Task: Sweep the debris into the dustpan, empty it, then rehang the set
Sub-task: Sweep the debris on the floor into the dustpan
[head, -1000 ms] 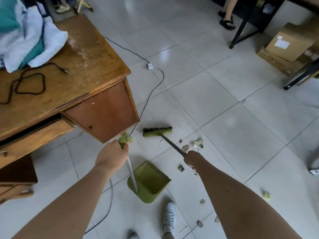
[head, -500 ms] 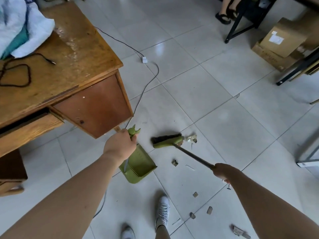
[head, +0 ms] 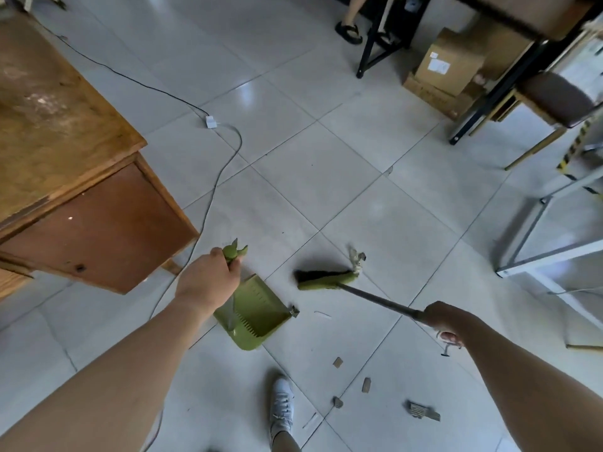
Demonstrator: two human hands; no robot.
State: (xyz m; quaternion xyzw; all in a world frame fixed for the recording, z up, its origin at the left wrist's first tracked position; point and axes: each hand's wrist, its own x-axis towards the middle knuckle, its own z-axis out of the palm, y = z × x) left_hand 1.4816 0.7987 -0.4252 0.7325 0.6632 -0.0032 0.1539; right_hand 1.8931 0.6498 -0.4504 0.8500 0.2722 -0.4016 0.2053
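My left hand (head: pixel 206 282) grips the green top of the dustpan handle. The green dustpan (head: pixel 256 308) rests on the tiled floor, its open mouth facing right. My right hand (head: pixel 445 321) holds the dark broom handle. The green broom head (head: pixel 324 278) with black bristles lies on the floor just right of the pan, with a crumpled scrap (head: pixel 356 259) at its right end. A small scrap (head: pixel 294 310) sits at the pan's lip. Several cardboard bits (head: pixel 366 384) and a grey piece (head: pixel 421 410) lie nearer my feet.
A wooden desk (head: pixel 65 151) stands at the left, a cable (head: pixel 225 164) with a white plug trailing past its corner. Cardboard boxes (head: pixel 447 70), black table legs, a stool and a white metal frame (head: pixel 535 256) crowd the right. Another person's sandalled foot (head: pixel 349 31) is at the back. My white shoe (head: pixel 281 409) is below.
The dustpan has shifted up and right toward the debris. The broom head has swept right and my right hand has pulled back to the right. The camera has tilted away from the desk.
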